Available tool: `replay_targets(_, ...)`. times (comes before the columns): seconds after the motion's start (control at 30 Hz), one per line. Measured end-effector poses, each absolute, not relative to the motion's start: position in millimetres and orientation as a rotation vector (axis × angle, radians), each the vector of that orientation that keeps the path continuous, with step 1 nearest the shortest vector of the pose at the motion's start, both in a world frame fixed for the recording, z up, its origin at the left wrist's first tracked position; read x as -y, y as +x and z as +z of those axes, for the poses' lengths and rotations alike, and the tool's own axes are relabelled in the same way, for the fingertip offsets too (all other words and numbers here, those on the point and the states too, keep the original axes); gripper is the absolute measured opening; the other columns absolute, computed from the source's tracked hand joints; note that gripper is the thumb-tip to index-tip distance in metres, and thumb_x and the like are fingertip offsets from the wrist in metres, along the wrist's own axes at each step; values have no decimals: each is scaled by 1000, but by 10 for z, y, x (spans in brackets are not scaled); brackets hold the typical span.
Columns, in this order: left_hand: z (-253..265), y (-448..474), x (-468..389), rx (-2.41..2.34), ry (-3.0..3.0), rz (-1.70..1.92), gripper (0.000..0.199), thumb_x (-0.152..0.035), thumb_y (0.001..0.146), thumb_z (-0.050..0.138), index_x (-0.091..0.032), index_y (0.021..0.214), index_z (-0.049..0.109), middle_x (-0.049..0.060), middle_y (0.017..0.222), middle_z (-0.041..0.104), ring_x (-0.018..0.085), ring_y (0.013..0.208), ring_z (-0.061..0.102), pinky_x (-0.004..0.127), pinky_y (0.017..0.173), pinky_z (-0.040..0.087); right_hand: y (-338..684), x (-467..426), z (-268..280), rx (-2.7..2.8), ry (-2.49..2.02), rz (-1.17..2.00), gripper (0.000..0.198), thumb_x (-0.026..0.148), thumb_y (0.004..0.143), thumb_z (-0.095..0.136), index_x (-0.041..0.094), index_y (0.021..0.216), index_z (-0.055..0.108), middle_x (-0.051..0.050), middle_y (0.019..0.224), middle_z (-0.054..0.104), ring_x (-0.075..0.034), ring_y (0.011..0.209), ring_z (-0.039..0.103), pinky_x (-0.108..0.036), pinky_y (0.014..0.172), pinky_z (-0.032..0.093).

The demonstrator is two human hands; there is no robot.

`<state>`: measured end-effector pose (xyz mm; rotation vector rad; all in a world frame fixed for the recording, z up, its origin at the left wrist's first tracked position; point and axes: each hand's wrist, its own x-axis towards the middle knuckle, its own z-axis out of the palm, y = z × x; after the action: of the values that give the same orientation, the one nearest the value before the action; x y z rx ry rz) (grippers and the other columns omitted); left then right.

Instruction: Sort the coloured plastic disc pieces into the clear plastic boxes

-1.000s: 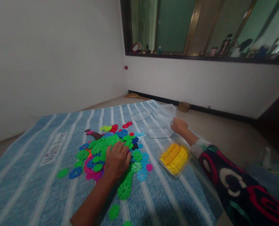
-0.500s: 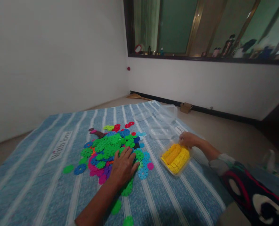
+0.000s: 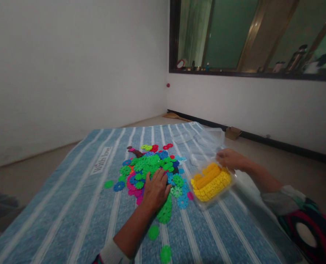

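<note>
My left hand [image 3: 155, 190] lies palm down on a heap of flat, notched plastic discs [image 3: 146, 163], with its fingers stretched out and a little apart. Green discs show on top of the heap; blue, pink, orange and brown ones show around them. Just right of the heap, a clear plastic box [image 3: 200, 204] holds rows of yellow discs [image 3: 211, 183]. Its far right corner is gripped by my right hand [image 3: 229, 160], whose fingertips are partly hidden.
Clear containers [image 3: 214, 137] stand behind the yellow discs' box. A striped blue cloth [image 3: 72, 205] covers the surface, with loose green discs [image 3: 153, 232] near its front. Beyond the cloth are white walls, a cardboard piece [image 3: 233, 133] on the floor, and a windowsill with bottles.
The view has swung left, so everything sits farther right in it. The box with yellow discs has come closer to the heap and turned somewhat. My left hand stays on the discs.
</note>
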<state>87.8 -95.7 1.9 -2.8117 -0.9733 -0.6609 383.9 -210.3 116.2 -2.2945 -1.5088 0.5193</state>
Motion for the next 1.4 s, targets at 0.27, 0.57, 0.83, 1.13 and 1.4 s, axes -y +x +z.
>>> replay_targets(0.27, -6, 752, 822, 1133, -2645, -841, 29, -20, 82, 50, -18, 108, 62, 16, 124, 61, 33, 121, 50, 60, 102, 30, 3010, 1179, 1800, 1844, -2312, -355, 28, 11, 76, 49, 13, 96, 68, -14, 100, 70, -24, 94, 65, -26, 70, 46)
replay_targets(0.57, -70, 653, 591, 1350, -2430, -1223, 35, -30, 85, 48, -11, 115, 53, 20, 115, 61, 33, 114, 53, 50, 96, 39, 2145, 668, 1754, 2073, -2152, -619, 25, 15, 90, 41, 12, 106, 60, -19, 105, 65, -26, 92, 66, -30, 70, 49)
replay_targets(0.83, -148, 692, 503, 1352, -2446, -1464, 55, -35, 87, 49, -10, 134, 37, 22, 128, 54, 33, 121, 50, 51, 99, 41, 1962, 603, 1759, 2124, -2018, -768, 31, 9, 92, 29, 8, 104, 58, -21, 103, 61, -23, 88, 65, -31, 69, 51)
replay_targets(1.13, -82, 728, 677, 1034, -2496, -1423, 47, -30, 89, 48, -12, 131, 42, 19, 126, 57, 32, 125, 48, 52, 101, 40, 2098, 551, 1712, 1992, -2130, -732, 33, 9, 93, 27, 11, 107, 56, -18, 106, 59, -22, 88, 64, -31, 69, 50)
replay_targets(1.4, 113, 875, 983, 598, -2890, -1094, 28, -36, 86, 55, -17, 106, 58, 14, 115, 64, 29, 119, 52, 50, 96, 43, 2636, 754, 1667, 1655, -2204, -639, 31, 11, 87, 36, 12, 109, 57, -18, 106, 61, -26, 91, 61, -36, 74, 47)
